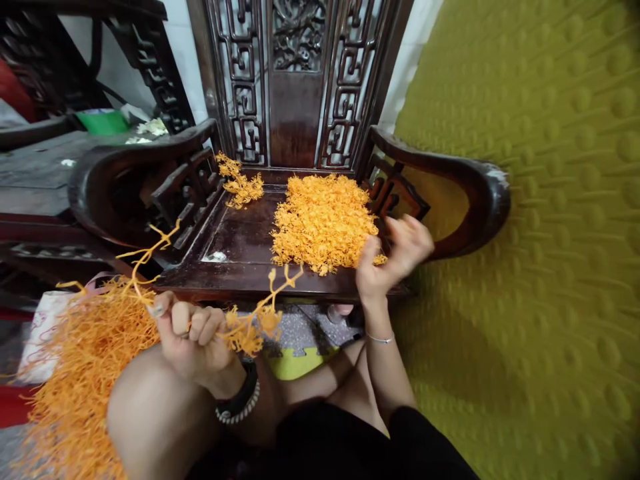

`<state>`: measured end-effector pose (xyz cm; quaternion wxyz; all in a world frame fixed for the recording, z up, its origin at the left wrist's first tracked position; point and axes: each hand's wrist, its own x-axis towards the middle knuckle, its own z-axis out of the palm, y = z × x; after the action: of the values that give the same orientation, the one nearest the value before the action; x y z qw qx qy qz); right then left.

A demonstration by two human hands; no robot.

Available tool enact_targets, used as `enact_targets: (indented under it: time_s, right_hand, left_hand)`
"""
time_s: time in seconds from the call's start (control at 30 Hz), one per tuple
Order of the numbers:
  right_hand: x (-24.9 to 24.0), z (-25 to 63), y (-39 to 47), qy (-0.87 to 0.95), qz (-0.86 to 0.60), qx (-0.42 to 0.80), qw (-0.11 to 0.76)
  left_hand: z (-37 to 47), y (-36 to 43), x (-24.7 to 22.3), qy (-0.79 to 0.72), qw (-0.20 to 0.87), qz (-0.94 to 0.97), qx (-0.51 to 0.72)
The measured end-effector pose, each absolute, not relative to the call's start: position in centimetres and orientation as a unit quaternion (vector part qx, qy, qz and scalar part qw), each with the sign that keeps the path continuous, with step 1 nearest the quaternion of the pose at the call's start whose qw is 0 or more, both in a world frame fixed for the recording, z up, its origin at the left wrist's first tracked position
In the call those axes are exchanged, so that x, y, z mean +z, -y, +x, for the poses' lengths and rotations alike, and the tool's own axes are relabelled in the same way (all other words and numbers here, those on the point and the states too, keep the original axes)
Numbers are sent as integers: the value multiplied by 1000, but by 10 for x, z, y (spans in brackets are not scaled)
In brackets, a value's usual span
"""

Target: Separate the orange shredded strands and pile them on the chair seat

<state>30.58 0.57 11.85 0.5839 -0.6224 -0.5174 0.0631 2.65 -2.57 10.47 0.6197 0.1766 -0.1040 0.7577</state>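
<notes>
Left hand (193, 333) pinching an orange branched sprig (235, 313) above a knee, right hand (395, 257) blurred with fingers loosely spread beside an orange heap (323, 220) on a dark wooden chair (240, 267).

Right hand (395, 257) is motion-blurred; fingers smear together, can't tell if it grips any orange bits from the heap (323, 220) or is just open. Left hand (193, 337): closed fist hides the part of the orange strand (250, 313) passing through it. Loose orange bundle (80, 380) is cut off by left & bottom edges, its lower part also hidden behind the knee (160, 413). White bag (43, 327) mostly covered by the bundle, print unreadable. Chair (295, 133) back cut off at top. Green item (103, 121) & pale bits by it at rear left too small to identify. Small pinkish thing (341, 310) under the seat edge partly hidden, unclear what it is.
</notes>
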Motion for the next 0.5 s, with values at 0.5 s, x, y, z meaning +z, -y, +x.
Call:
enact_targets:
  time_s: [0.5]
  right_hand:
    - [129, 262, 40, 662, -396, 454, 446]
  left_hand:
    - [43, 19, 102, 172, 687, 192, 680]
